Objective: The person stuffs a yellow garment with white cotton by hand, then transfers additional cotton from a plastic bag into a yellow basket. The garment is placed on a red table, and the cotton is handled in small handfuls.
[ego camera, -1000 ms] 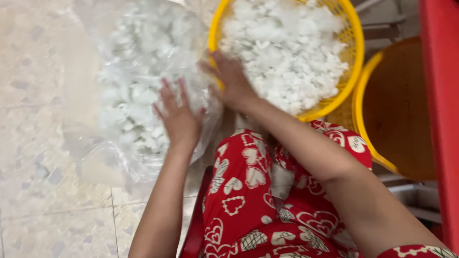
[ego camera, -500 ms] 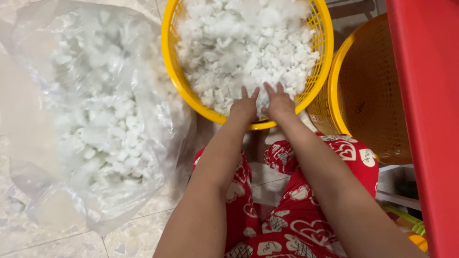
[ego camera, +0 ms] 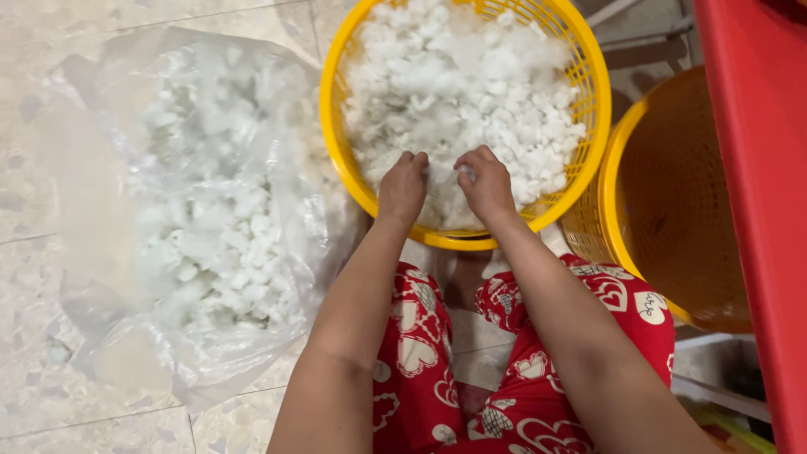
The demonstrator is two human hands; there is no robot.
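Two bare hands worked inside one round yellow plastic mesh basket (ego camera: 580,126) in the head view, at about twelve o'clock from the person's knees. The left hand (ego camera: 403,187) was clenched into the white fluffy cotton pieces (ego camera: 471,84), knuckles up, near the basket's six o'clock rim. The right hand (ego camera: 486,183), just beside it at three o'clock, pinched a small tuft of the same cotton between curled fingers (ego camera: 465,174). Pulling such a tuft apart well would likely call for a firm pinch from both hands, kept low over the basket so loose bits dropped back in. One clear plastic bag (ego camera: 101,168), also holding white cotton, lay on the tiled floor (ego camera: 34,387) at nine o'clock. One second, orange-yellow basket (ego camera: 672,210) stood at three o'clock, touching the first, beside one red panel (ego camera: 756,168). Red heart-patterned trousers (ego camera: 521,403) covered the person's legs at six o'clock.
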